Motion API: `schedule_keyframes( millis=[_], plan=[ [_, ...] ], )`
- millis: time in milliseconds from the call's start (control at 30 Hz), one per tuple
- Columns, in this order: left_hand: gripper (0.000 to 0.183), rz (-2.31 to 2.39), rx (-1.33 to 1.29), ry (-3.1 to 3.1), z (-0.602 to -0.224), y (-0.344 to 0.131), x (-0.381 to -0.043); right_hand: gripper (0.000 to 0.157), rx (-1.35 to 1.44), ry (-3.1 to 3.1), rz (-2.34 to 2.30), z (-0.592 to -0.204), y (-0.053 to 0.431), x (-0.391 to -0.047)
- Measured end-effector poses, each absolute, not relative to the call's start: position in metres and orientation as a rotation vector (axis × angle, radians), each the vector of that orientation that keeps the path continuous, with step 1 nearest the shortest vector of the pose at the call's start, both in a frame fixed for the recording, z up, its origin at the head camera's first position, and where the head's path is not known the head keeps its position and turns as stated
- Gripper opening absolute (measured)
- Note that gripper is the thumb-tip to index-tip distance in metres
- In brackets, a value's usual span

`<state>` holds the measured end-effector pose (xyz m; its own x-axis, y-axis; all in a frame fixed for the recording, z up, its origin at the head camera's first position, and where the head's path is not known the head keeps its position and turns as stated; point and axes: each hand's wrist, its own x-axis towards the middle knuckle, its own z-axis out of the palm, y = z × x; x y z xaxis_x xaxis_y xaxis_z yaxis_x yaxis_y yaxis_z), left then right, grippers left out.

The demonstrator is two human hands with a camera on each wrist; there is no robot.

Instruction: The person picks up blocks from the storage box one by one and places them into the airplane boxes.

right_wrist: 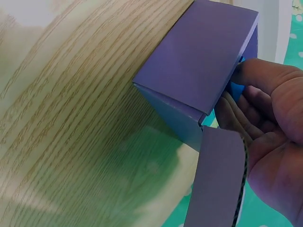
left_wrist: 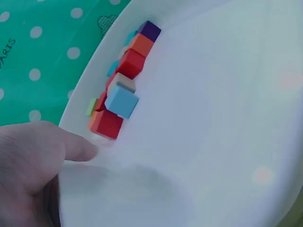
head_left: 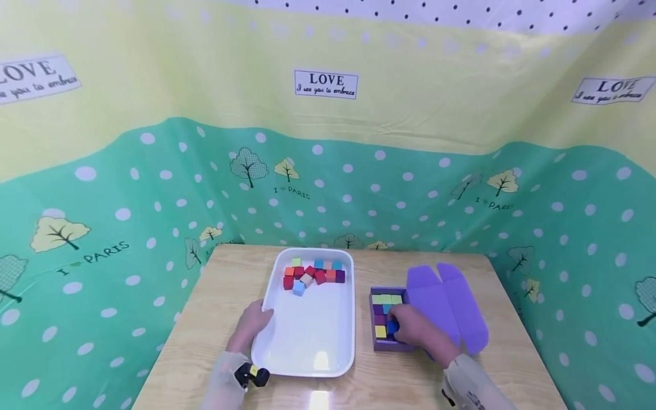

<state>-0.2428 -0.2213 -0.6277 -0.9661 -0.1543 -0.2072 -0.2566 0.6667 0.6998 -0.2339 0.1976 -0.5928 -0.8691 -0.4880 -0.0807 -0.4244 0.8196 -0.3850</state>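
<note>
Nearest, at the lower left, a black device (head_left: 251,374) sits on the left wrist. Beyond it the left hand (head_left: 252,323) holds the tray (head_left: 307,339) by its left edge, thumb over the rim and inside; its other fingers are hidden.

Across the counter (head_left: 364,390), right of the tray, stands the open box (head_left: 392,345), its lid (head_left: 443,307) spread toward the counter's right edge. The right hand (head_left: 414,327) reaches in over the box's right wall. Its grip is nearly closed, thumb and fingers pinching a blue cube (head_left: 392,327) at the near end, just right of a yellow cube (head_left: 380,332). Whether the blue cube rests on the bottom or is clear of it, I cannot tell. The box's long axis runs near to far, with green cubes (head_left: 386,299) along its far edge.

The loose cubes lie at the tray's far end, left of the right grip and farther off. The light-blue cube (head_left: 299,288) is the nearest of these, and the left hand is closer to it than the right. Behind it, red cubes (head_left: 320,277) reach toward a dark purple cube (head_left: 340,277) by the right wall. Past the counter's far edge hangs a curtain (head_left: 318,199).
</note>
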Motion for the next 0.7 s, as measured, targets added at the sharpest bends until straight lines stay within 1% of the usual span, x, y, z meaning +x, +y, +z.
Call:
schedule_keyframes(
  millis=[100, 200, 367, 700],
  plan=[
    [0.043, 1.133, -0.285, 2.799, -0.626, -0.222, -0.242, 0.027, -0.709, 2.832, -0.527, -0.592, 0.195, -0.233],
    [0.04, 1.06, -0.248, 2.879, -0.626, -0.221, -0.238, 0.029, -0.635, 2.811, -0.518, -0.591, 0.192, -0.231],
    [0.037, 1.043, -0.286, 2.943, -0.627, -0.22, -0.233, 0.03, -0.54, 2.754, -0.54, -0.591, 0.189, -0.23],
    [0.036, 1.068, -0.302, 2.95, -0.634, -0.218, -0.234, 0.027, -0.561, 2.764, -0.613, -0.611, 0.194, -0.235]
  ],
)
